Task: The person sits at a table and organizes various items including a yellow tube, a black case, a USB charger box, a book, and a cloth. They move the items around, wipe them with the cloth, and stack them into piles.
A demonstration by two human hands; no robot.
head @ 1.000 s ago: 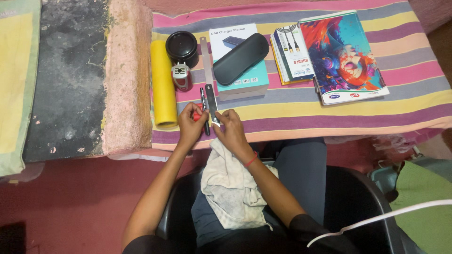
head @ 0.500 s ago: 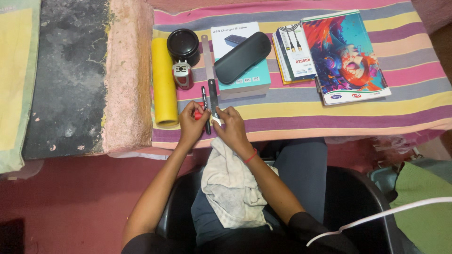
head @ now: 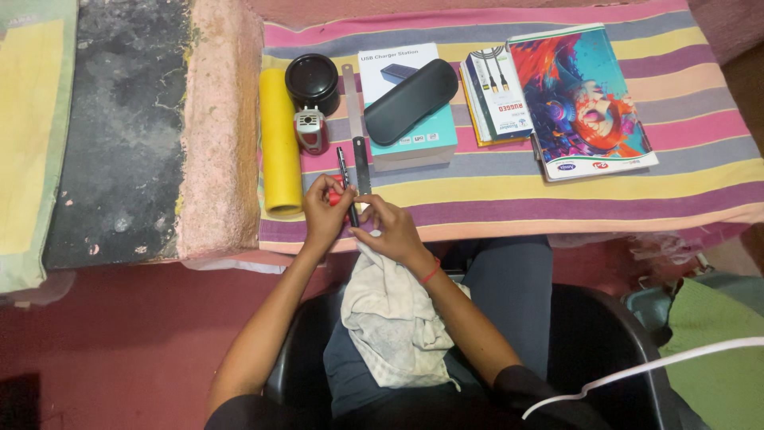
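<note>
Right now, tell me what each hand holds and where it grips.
The left hand pinches a small red thing beside a black pen. The right hand grips a white cloth by its top edge.

Both hands (head: 362,219) at steel ruler (head: 356,131)

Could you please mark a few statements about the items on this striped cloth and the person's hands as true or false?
1. The black case lies on top of the box. True.
2. The yellow cylinder stands upright. False: it lies on its side.
3. The left hand touches a small red thing. True.
4. The magazine lies left of the round black pot. False: it lies far to the right.
5. A pale rag hangs below the right hand, over the lap. True.
</note>
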